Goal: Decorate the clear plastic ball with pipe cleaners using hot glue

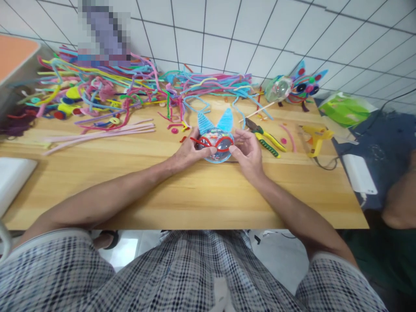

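Note:
A clear round ball [219, 157] with a light blue rim stands on the table in front of me, two blue pipe-cleaner ears [226, 120] rising from its top. Red pipe-cleaner glasses [224, 139], bent into two loops, lie across the ball's front. My left hand [188, 149] pinches their left part, its thumb near the middle and its fingers behind the ball's side. On the other side, my right hand [249, 149] presses thumb and index finger at the right loop's edge, with its other fingers curved loosely. What the fingers touch behind the ball is hidden.
Green-and-yellow pliers [271, 143] lie right of my right hand, with a yellow glue gun [316, 138] beyond. Heaped pipe cleaners [107, 91] fill the back left; pink ones [120, 132] lie nearer. A decorated ball figure [305, 89] stands at the back right. Someone's arm [401, 199] shows at right.

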`<state>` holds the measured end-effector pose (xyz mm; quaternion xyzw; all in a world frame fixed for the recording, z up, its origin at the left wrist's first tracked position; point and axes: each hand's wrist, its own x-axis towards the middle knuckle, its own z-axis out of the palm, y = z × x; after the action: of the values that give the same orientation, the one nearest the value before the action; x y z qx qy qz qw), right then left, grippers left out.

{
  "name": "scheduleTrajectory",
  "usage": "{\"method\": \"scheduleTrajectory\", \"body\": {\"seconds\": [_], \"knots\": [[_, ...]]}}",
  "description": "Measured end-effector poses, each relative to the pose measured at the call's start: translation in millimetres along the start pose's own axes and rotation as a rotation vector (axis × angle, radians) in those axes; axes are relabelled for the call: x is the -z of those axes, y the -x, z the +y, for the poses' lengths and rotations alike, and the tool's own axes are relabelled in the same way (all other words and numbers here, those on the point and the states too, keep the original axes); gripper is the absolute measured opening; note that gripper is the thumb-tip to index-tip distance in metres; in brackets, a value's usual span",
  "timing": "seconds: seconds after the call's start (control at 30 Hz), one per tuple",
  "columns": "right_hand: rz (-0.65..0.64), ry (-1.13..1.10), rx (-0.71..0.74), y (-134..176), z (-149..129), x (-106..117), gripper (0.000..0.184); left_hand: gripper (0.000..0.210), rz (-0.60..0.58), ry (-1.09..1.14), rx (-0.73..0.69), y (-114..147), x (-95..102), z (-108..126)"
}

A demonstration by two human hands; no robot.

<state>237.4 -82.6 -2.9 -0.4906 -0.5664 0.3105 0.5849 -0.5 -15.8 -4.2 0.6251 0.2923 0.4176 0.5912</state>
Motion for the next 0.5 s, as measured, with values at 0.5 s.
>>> {"method": "scheduleTrajectory", "body": {"seconds": [0.5], "knots": [[-0.011,0.018,0.018,5.3,-0.7,-2.7,0.075,0.093,0.012,-0.065,-0.023,2.4,-5.1,1.1]]}}
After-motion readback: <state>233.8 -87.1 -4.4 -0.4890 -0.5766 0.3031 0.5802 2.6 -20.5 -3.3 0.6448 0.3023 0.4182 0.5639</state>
